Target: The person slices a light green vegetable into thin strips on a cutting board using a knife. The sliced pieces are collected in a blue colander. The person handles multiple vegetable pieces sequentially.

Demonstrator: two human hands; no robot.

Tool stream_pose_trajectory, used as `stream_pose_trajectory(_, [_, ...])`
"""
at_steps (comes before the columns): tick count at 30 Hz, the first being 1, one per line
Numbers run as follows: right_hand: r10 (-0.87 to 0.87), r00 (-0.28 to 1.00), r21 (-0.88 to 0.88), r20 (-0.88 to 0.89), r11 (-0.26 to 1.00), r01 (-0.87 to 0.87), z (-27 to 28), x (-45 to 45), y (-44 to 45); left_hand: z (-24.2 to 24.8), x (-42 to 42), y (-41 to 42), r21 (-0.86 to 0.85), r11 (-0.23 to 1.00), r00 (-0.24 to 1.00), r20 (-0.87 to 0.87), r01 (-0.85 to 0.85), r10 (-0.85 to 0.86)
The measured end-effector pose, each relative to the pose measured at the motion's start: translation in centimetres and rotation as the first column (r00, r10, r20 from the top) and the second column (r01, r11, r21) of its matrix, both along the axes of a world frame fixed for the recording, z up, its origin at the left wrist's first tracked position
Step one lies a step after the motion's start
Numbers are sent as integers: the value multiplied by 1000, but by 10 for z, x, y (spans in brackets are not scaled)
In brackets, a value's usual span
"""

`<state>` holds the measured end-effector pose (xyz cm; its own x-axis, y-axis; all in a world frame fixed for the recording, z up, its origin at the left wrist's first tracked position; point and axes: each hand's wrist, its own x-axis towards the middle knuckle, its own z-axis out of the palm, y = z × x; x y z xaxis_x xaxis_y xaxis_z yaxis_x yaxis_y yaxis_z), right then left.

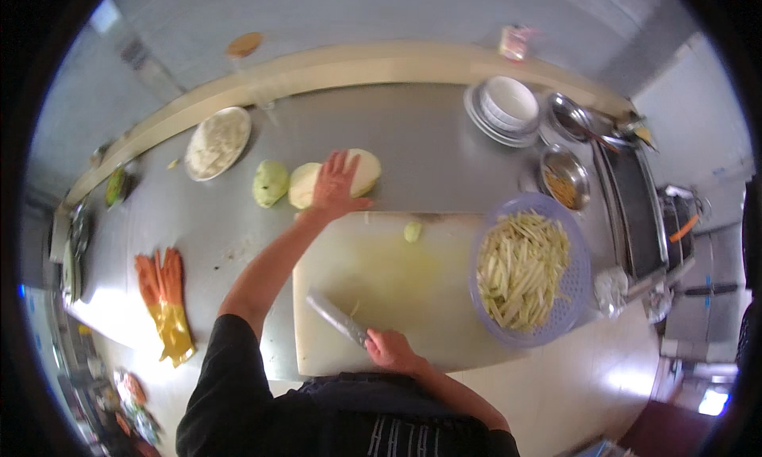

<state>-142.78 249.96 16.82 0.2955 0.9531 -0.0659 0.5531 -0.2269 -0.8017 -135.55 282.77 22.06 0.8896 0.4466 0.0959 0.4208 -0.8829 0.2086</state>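
My left hand (pixel 336 186) reaches past the far edge of the white cutting board (pixel 357 266), fingers spread over a large cut pale vegetable piece (pixel 365 170). Beside it sit another cut pale vegetable piece (pixel 305 186) and a green vegetable chunk (pixel 270 184). Low over the near part of the board, my right hand (pixel 390 350) grips the handle of a kitchen knife (pixel 336 317), its blade angled to the far left. A small green vegetable end (pixel 412 231) lies at the board's far side. Pale green vegetable strips (pixel 524 269) heap in a lavender plastic colander (pixel 574 302) overlapping the board's right side.
At the back left is a plate of white food (pixel 217 143). Orange-and-yellow rubber gloves (pixel 166 308) lie left on the steel counter (pixel 417 135). Stacked white bowls (pixel 509 106) stand at the back right, near metal bowls (pixel 564 177). A dark-topped unit (pixel 634 213) adjoins the right side.
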Motion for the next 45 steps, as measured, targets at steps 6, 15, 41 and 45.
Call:
stream_pose_trajectory(6, [-505, 852, -27, 139, 858, 513, 9, 58, -28, -28, 24, 31, 70, 998, 986, -164, -3, 14])
stream_pose_trajectory(15, [-140, 982, -103, -130, 987, 127, 9, 15, -36, -27, 30, 29, 122, 992, 999, -37, -11, 16])
stream_pose_trajectory(41, [-406, 783, 125, 471, 909, 396, 21, 43, -65, 13, -129, -147, -495, 865, 939, 330, 79, 103])
stream_pose_trajectory(45, [-616, 755, 231, 226, 786, 573, 23, 51, -126, 17, -93, -174, -605, 774, 931, 360, 189, 54])
